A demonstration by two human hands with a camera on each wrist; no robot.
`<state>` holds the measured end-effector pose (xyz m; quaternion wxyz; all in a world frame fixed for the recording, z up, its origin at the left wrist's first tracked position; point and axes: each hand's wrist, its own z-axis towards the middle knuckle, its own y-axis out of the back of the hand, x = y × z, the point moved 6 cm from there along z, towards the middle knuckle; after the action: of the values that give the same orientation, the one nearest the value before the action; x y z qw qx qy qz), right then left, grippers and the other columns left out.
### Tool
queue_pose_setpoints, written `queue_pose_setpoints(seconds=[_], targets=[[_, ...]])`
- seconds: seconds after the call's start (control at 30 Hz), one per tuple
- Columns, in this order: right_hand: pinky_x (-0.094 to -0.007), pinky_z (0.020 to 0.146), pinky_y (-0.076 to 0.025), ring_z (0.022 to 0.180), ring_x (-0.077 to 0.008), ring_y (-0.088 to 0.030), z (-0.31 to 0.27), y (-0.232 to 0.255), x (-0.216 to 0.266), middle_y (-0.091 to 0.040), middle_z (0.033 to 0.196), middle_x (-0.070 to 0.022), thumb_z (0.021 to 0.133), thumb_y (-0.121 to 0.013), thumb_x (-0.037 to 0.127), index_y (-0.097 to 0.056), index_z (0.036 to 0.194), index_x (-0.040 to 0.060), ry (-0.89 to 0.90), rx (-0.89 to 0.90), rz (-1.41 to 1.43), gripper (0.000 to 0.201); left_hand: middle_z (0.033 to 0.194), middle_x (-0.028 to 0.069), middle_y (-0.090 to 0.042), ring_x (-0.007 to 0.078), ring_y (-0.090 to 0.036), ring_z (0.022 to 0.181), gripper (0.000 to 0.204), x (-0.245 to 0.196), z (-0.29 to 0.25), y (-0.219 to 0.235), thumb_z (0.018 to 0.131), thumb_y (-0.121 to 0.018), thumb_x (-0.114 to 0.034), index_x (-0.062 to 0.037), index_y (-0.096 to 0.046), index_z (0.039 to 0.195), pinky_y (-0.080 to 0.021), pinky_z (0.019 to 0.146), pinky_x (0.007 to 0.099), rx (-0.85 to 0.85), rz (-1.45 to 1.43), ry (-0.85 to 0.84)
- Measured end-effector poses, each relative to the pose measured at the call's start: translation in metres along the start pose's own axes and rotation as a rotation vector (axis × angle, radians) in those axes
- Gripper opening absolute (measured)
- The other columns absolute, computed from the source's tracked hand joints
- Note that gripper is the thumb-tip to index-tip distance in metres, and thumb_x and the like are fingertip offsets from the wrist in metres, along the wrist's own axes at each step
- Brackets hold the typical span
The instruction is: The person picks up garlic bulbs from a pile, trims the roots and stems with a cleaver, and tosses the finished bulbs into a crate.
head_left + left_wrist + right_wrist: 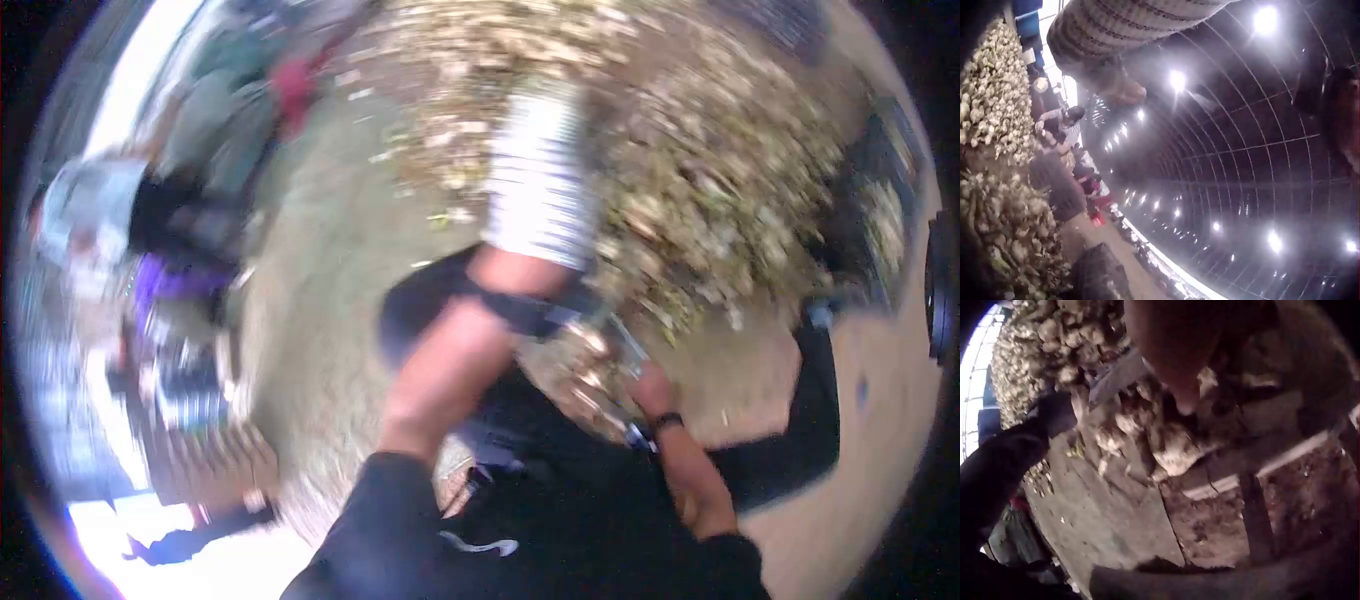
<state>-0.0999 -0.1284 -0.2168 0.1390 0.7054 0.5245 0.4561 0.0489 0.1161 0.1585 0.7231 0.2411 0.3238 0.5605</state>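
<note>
My left hand, in a white striped glove, reaches out over the floor's edge of a big heap of pale bulbs, which look like garlic with stalks. It is blurred; the left wrist view shows the striped glove along the top, and I cannot tell whether its fingers hold anything. Low in front of my body, my right hand grips a knife whose blade points up toward the heap. In the right wrist view the blade lies over several loose bulbs close below the fingers.
Dark crates stand at the heap's right side. Other people work on the left, near a stack of crates. One person in a striped shirt is beyond the heap. Bare floor runs left of the heap.
</note>
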Motion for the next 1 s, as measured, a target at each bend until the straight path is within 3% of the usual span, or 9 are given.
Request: queue_pose_setpoints(seconds=[0.1, 0.17, 0.4, 0.5, 0.53, 0.57, 0.6, 0.63, 1.0], targets=[[-0.0439, 0.072, -0.047, 0.084, -0.0379, -0.061, 0.011, -0.010, -0.003, -0.064, 0.086, -0.0210, 0.066, -0.072, 0.037, -0.061, 0.093, -0.0010, -0.055, -0.047, 0.262, 0.048, 0.081, 0.0042, -0.062, 0.0139, -0.057, 0.073, 0.023, -0.002, -0.023, -0.065, 0.092, -0.055, -0.019, -0.0001, -0.060, 0.103, -0.048, 0.064, 0.0306, 0.038, -1.482, 0.870], [-0.0435, 0.071, -0.047, 0.083, -0.0365, -0.062, 0.032, -0.006, -0.013, -0.064, 0.084, -0.0201, 0.065, -0.072, 0.038, -0.062, 0.091, -0.0019, -0.103, -0.050, 0.075, 0.049, 0.094, 0.0071, -0.065, 0.0137, -0.058, 0.086, 0.031, -0.020, -0.029, -0.081, 0.091, -0.058, -0.021, 0.0022, -0.059, 0.111, -0.050, 0.077, 0.0297, 0.077, -1.673, 0.971], [-0.0407, 0.063, -0.046, 0.071, -0.0278, -0.061, 0.041, 0.139, 0.012, -0.065, 0.079, -0.0154, 0.078, -0.065, 0.033, -0.063, 0.081, -0.0009, -0.204, -0.587, 0.364, 0.034, 0.095, 0.0247, -0.065, 0.0329, -0.064, 0.088, 0.055, -0.054, -0.074, -0.110, 0.075, -0.069, -0.034, 0.0065, -0.058, 0.109, -0.049, 0.080, 0.0386, 0.679, -1.023, 0.633], [-0.0443, 0.056, -0.044, 0.068, -0.0303, -0.060, 0.002, 0.193, 0.073, -0.060, 0.070, -0.0150, 0.077, -0.056, 0.011, -0.063, 0.075, 0.0044, 0.327, -0.622, -0.427, 0.010, 0.095, 0.0185, -0.065, 0.0228, -0.062, 0.087, 0.057, -0.069, -0.092, -0.103, 0.077, -0.068, -0.037, 0.0035, -0.054, 0.115, -0.049, 0.079, 0.0347, 0.938, -0.790, 0.594], [-0.0427, 0.056, -0.045, 0.068, -0.0305, -0.060, 0.016, 0.194, 0.035, -0.060, 0.070, -0.0148, 0.073, -0.059, 0.012, -0.064, 0.074, 0.0050, 0.068, -0.693, 0.190, 0.008, 0.096, 0.0148, -0.065, 0.0177, -0.060, 0.085, 0.059, -0.077, -0.108, -0.122, 0.078, -0.070, -0.039, 0.0025, -0.053, 0.116, -0.049, 0.079, 0.0322, 1.019, -0.885, 0.647], [-0.0391, 0.054, -0.044, 0.063, -0.0295, -0.058, -0.001, 0.215, 0.059, -0.060, 0.068, -0.0130, 0.073, -0.060, 0.011, -0.062, 0.070, 0.0047, 0.096, -0.648, -0.120, 0.007, 0.105, 0.0127, -0.063, 0.0171, -0.057, 0.091, 0.059, -0.086, -0.119, -0.143, 0.080, -0.071, -0.035, 0.0025, -0.050, 0.120, -0.049, 0.081, 0.0314, 0.931, -1.120, 0.648], [-0.0364, 0.055, -0.043, 0.058, -0.0246, -0.055, -0.018, 0.232, 0.074, -0.058, 0.064, -0.0090, 0.073, -0.061, 0.009, -0.063, 0.076, 0.0026, -0.113, -0.711, 0.471, 0.007, 0.115, 0.0106, -0.058, 0.0164, -0.054, 0.101, 0.061, -0.103, -0.118, -0.137, 0.081, -0.071, -0.028, 0.0038, -0.044, 0.126, -0.047, 0.087, 0.0302, 0.894, -1.560, 0.784], [-0.0356, 0.068, -0.049, 0.075, -0.0251, -0.063, -0.031, 0.240, 0.101, -0.066, 0.087, -0.0161, 0.072, -0.071, 0.019, -0.058, 0.105, -0.0025, 0.056, -0.730, 0.734, 0.041, 0.118, 0.0096, -0.056, 0.0154, -0.051, 0.105, 0.067, -0.096, -0.118, -0.136, 0.082, -0.071, -0.028, 0.0047, -0.039, 0.130, -0.045, 0.090, 0.0294, 0.894, -1.486, 0.744], [-0.0355, 0.065, -0.049, 0.068, -0.0200, -0.062, -0.073, 0.247, 0.093, -0.064, 0.075, -0.0158, 0.073, -0.071, 0.026, -0.060, 0.098, -0.0053, 0.174, -0.587, 0.714, 0.041, 0.107, 0.0047, -0.062, 0.0112, -0.056, 0.094, 0.046, -0.106, -0.117, -0.114, 0.082, -0.069, -0.025, -0.0001, -0.054, 0.118, -0.047, 0.084, 0.0278, 0.927, -1.541, 0.746]])
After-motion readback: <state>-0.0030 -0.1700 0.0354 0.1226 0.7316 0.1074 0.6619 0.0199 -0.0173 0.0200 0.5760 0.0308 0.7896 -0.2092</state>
